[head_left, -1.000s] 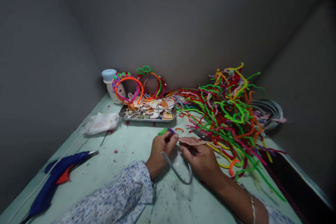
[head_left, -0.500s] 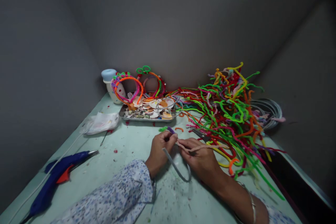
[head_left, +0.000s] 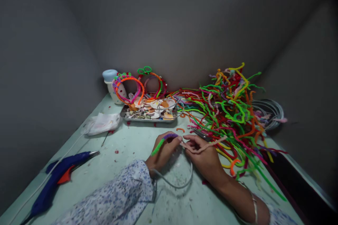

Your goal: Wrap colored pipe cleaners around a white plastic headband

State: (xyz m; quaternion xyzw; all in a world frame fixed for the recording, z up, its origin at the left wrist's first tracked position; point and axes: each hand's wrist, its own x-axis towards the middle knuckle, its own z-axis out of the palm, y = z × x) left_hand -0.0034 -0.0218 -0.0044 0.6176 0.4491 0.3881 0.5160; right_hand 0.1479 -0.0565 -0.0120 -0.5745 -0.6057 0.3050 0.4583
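Note:
My left hand (head_left: 163,154) pinches a grey wire hoop (head_left: 177,187), which looks like a headband frame. Part of the hoop is wrapped in green and purple pipe cleaner (head_left: 157,147), which arches over the back of that hand. Close beside it, my right hand (head_left: 206,160) has its fingers curled round a pale pink pipe cleaner (head_left: 216,141). One end of this strand reaches the hoop at the left fingertips; the other sticks out to the right. Where strand and wire meet is partly hidden by fingers.
A metal tray (head_left: 148,120) of shells stands at the back, with finished headbands (head_left: 142,88) and a blue-lidded bottle (head_left: 110,84) behind. Tangled pipe cleaners (head_left: 232,112) and scissors (head_left: 201,134) lie right. A blue glue gun (head_left: 58,179) and plastic bag (head_left: 102,123) lie left.
The hoop has turned in my left hand: its green and purple part swung left over the hand, and the bare wire now curves lower. My right fingers have lifted and loosened slightly.

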